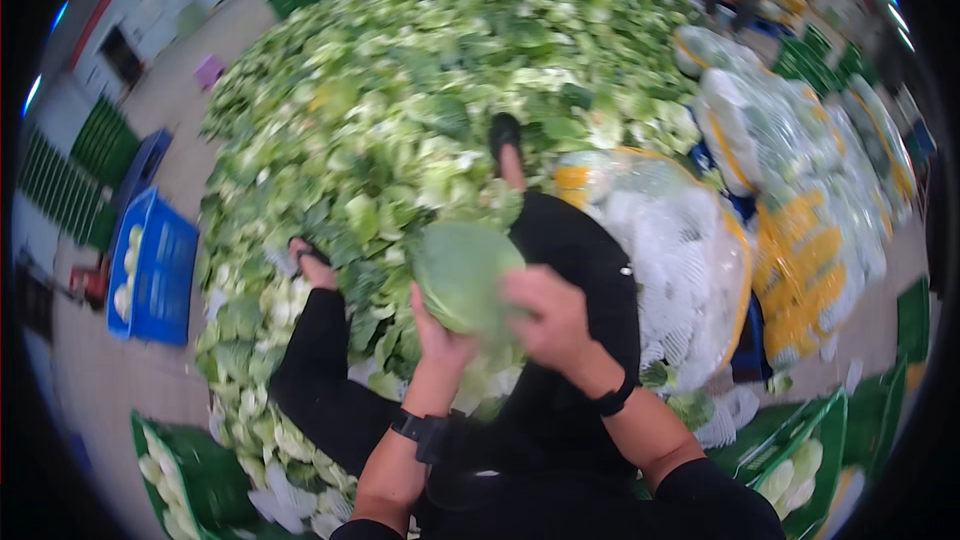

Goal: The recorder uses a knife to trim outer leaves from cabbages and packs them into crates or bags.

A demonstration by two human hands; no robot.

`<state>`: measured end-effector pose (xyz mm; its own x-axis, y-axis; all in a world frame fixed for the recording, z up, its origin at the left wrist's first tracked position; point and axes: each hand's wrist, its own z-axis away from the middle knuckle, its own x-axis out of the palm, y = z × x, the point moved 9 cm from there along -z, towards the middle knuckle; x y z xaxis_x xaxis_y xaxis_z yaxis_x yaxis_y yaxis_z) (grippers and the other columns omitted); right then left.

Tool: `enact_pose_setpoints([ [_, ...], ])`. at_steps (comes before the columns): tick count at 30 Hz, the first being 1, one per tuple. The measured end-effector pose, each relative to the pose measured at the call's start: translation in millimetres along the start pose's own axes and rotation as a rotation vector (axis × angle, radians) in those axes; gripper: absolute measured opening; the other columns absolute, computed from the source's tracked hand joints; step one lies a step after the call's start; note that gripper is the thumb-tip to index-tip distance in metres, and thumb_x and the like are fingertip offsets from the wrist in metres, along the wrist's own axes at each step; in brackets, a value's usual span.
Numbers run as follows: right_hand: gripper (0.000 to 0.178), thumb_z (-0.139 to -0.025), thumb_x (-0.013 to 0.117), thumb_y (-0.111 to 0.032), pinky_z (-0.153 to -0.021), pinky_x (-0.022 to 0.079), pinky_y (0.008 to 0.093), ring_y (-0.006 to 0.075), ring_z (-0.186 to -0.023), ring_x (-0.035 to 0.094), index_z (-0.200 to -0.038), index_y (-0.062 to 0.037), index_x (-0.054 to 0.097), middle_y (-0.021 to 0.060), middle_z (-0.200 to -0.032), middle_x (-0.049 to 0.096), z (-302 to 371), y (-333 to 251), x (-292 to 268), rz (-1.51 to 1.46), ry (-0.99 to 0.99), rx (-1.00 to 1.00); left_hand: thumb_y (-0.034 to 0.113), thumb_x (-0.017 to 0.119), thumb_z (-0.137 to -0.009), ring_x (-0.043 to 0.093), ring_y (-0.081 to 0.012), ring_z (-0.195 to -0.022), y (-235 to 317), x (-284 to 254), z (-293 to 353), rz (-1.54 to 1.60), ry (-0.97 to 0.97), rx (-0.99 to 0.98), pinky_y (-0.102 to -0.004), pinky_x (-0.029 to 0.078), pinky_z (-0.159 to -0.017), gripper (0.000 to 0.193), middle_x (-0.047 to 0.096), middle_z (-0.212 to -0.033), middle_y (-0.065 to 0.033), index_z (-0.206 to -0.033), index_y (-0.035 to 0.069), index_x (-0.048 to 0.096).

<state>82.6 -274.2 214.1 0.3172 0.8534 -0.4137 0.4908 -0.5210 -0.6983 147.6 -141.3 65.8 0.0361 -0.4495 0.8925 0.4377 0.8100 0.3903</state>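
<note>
Cabbage (pixel 462 265) is held above the person's black trousers (pixel 600 240), the left grip (pixel 443 335) cupped closed around its underside. The right grip (pixel 548 315), blurred, curls at its right side; whether it pinches a leaf I cannot tell. Beyond spread heaped leaves (pixel 400 130), a blue crate (pixel 172 275) leftward, bulging clear bags (pixel 790 140) rightward.

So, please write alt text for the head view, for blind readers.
The left hand holds a green cabbage, the blurred right hand at its edge. Ahead lies a broad heap of leaves, with filled bags at right.
</note>
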Motion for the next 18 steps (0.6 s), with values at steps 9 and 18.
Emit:
enact_pose_setpoints([
  [9, 0.034, -0.090, 0.066, -0.032, -0.090, 0.052, 0.0443, 0.0345, -0.102, 0.067, -0.117, -0.0103, 0.066, 0.0175, -0.106, 0.069, 73.4, 22.9, 201.9, 0.292, -1.343, 0.203, 0.084, 0.056, -0.077, 0.047, -0.0382, -0.136, 195.2, -149.7, 59.3, 0.199, 0.120, 0.422, -0.0596, 0.052, -0.096, 0.098, 0.044, -0.153, -0.0086, -0.153, 0.023, 0.040],
  [18, 0.114, -0.066, 0.090, -0.039, -0.123, 0.023, 0.0430, 0.0347, -0.153, 0.023, -0.155, -0.0014, 0.031, 0.0229, -0.161, 0.030, -74.6, -22.6, 224.0, -0.063, -0.681, 0.084, 0.080, 0.049, -0.086, 0.041, -0.0320, -0.143, 172.3, -114.4, 67.1, 0.127, -0.126, 0.395, -0.0552, 0.034, -0.116, 0.099, 0.038, -0.158, -0.0118, -0.156, 0.013, 0.032],
])
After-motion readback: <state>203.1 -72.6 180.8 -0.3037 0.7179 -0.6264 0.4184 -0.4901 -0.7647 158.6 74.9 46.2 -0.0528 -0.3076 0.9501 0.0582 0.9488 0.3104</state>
